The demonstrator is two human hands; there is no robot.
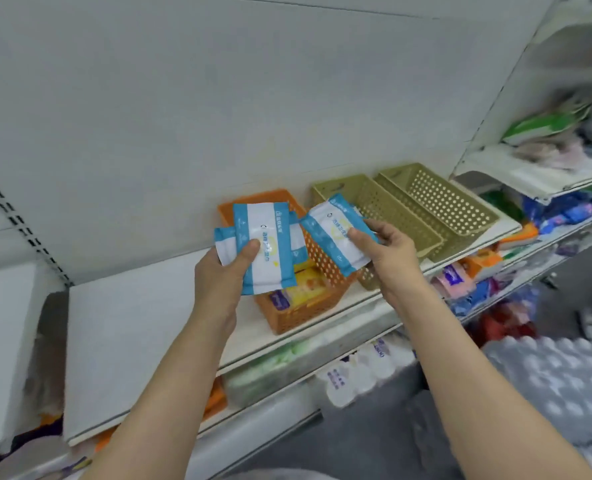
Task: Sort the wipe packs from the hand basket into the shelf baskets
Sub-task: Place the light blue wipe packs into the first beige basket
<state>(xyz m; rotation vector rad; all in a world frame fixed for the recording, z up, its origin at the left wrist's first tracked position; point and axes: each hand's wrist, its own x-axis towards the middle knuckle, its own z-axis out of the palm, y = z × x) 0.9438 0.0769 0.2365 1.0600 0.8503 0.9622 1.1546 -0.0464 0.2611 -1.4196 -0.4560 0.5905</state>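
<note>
Orange plastic mesh formed the basket (325,271) that sat on the white shelf (142,323), and everything else was placed around it. Inside it, toward its near end, lay yellow and orange packs (308,289), partly covered by what was held above.

Over the basket's left side, the left hand (225,271) was closed around a fan of blue-and-white wipe packs (266,251), thumb pressed on the front of the top one, the fingers hidden behind. At least three packs seemed to be in that bunch, though the overlap made the count unsure. Their lower edges hung just above the basket's contents.

Over the basket's right rim, the right hand (388,251) gripped a single wipe pack (336,237) of the same kind, thumb on its face and fingers curled under its right edge. That pack was tilted, its upper corner pointing toward the shelf's back wall.

Right of the orange basket, touching or nearly touching it, stood an olive basket (384,209), and a second olive basket (439,202) stood just beyond that one; both looked bare inside where visible.

Below the orange basket, lower shelves held blurred stock: white bottles (356,372) and mixed coloured packets (467,278) farther right. Above and right of it, another shelf carried a green-and-white pack (547,124).
</note>
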